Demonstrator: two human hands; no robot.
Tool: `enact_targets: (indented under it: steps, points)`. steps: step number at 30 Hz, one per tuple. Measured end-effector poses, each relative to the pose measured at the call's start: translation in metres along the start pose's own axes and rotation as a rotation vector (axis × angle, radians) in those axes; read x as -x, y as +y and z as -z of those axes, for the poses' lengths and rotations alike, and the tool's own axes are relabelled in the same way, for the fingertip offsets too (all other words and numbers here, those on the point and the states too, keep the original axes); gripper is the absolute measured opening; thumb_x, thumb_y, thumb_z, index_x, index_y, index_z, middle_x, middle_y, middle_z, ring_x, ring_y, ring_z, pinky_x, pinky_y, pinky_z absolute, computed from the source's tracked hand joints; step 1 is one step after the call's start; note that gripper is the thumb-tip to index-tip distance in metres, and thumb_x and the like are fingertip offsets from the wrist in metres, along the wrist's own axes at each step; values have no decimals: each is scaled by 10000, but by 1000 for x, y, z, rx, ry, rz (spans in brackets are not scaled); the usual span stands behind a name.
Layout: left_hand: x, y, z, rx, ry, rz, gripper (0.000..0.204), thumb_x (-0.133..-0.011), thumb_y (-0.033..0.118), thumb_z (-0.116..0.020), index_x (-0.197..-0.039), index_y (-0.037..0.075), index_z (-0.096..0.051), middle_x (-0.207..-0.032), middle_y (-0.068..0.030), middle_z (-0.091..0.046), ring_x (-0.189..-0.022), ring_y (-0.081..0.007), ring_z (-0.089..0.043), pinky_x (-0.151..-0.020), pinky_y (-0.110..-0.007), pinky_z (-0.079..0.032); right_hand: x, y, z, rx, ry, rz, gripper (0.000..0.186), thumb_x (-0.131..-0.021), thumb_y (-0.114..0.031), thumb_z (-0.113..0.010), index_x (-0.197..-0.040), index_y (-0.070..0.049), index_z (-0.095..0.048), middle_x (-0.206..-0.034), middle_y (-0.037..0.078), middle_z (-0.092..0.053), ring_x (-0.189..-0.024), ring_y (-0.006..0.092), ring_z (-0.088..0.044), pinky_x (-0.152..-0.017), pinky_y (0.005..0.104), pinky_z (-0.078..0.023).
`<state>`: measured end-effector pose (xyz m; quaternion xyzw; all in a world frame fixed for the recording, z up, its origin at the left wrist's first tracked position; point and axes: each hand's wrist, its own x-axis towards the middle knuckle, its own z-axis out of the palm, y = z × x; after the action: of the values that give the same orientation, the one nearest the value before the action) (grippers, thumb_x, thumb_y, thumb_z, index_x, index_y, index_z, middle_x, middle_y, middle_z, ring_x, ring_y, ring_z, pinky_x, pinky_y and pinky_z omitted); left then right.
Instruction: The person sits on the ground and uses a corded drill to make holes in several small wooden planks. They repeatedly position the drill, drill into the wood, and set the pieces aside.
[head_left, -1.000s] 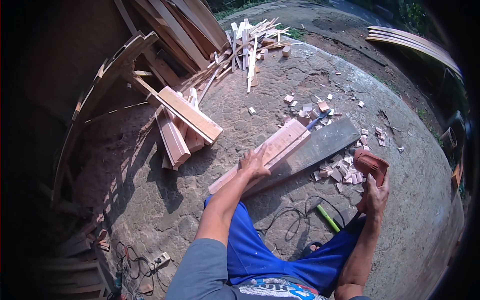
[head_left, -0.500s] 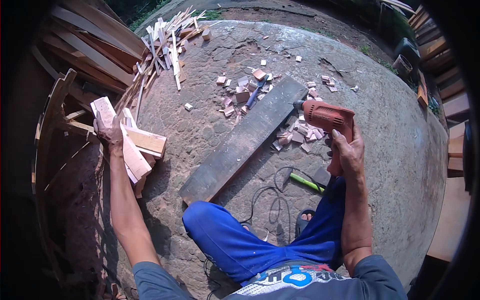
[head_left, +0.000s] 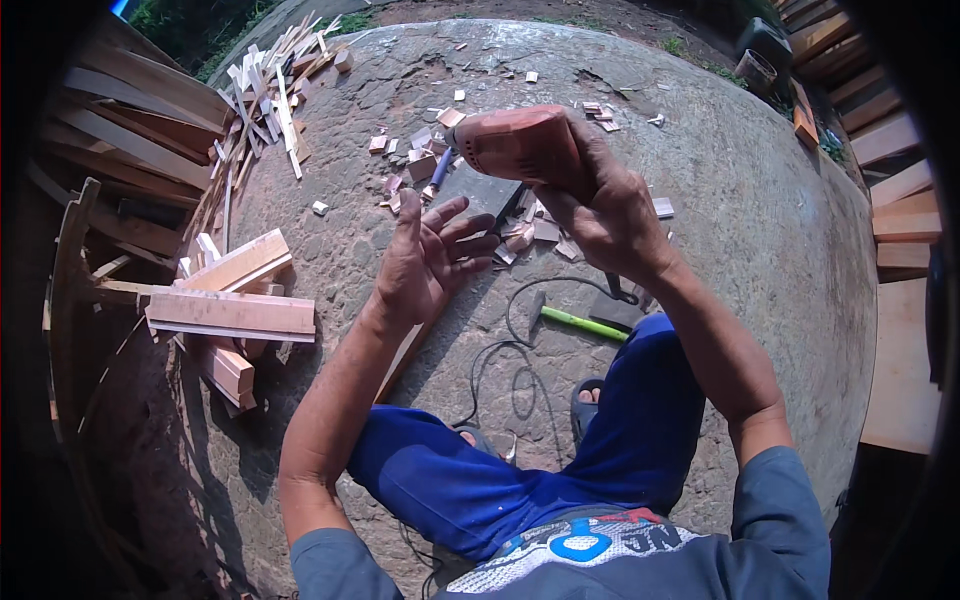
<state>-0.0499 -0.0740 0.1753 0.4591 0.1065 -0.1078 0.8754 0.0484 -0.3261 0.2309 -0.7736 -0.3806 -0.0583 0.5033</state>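
Note:
My right hand (head_left: 610, 215) grips a red power drill (head_left: 515, 145) by its handle, raised in front of me with its chuck pointing left. My left hand (head_left: 435, 255) is held up near the middle, palm showing and fingers spread, with nothing in it. Beneath both hands lies a long dark plank (head_left: 470, 190), partly hidden by my left hand and forearm. To the left, a stack of wooden blocks (head_left: 235, 313) rests crosswise. A chisel with a purple handle (head_left: 440, 170) lies among wood offcuts beside the plank's far end.
A hammer with a green handle (head_left: 585, 324) lies by my right knee, near a looped black cable (head_left: 478, 360). Wood strips (head_left: 285, 110) are heaped at the far left. Boards lean along both sides. A dark container (head_left: 762, 42) stands at the far right.
My left hand has let go of a wooden block on the stack and moved right, over the plank. The drill has moved left and up in my right hand, and the view has shifted.

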Motion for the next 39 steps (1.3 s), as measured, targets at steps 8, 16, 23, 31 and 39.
enact_targets:
  steps: [8,16,23,31,39]
  points:
    - [1,11,-31,424,-24,-280,560,-1032,524,-618,-1347,60,-617,-1158,-145,-729,-1069,-330,-732,-973,-511,-623,21,-11,-28,317,-269,533,856,-923,-222,-807,-1668,-122,-398,-1401,212,-680,-1232,389,-709,-996,484,-617]
    - [68,40,-14,79,432,-571,556,-1045,504,-591,-1374,56,-602,-1130,-203,-725,-976,-367,-744,-968,-542,-613,88,114,3,397,-253,-8,611,-1012,-295,-732,-1522,-45,-505,-1156,181,-742,-1072,377,-726,-931,491,-588]
    - [131,10,-28,144,567,-599,642,-1041,511,-599,-1403,-18,-572,-1081,-244,-719,-997,-361,-746,-1002,-482,-610,239,218,-49,578,-593,-235,321,-939,-205,-698,-1238,-96,-660,-1200,137,-682,-1273,342,-608,-995,508,-499]
    - [121,-8,-39,282,708,-430,602,-1054,528,-584,-1362,11,-604,-1021,-194,-728,-909,-346,-720,-888,-489,-609,229,218,-73,698,-1029,-308,384,-966,-379,-751,-1208,-84,-702,-1096,170,-738,-1078,384,-709,-923,501,-555]
    - [152,-9,-42,522,814,-130,671,-1002,590,-625,-1341,12,-595,-1047,-265,-734,-990,-344,-766,-741,-430,-677,28,52,39,3,-926,-710,589,-1020,-386,-685,-1505,-65,-595,-1269,209,-760,-1157,336,-752,-1027,449,-584]
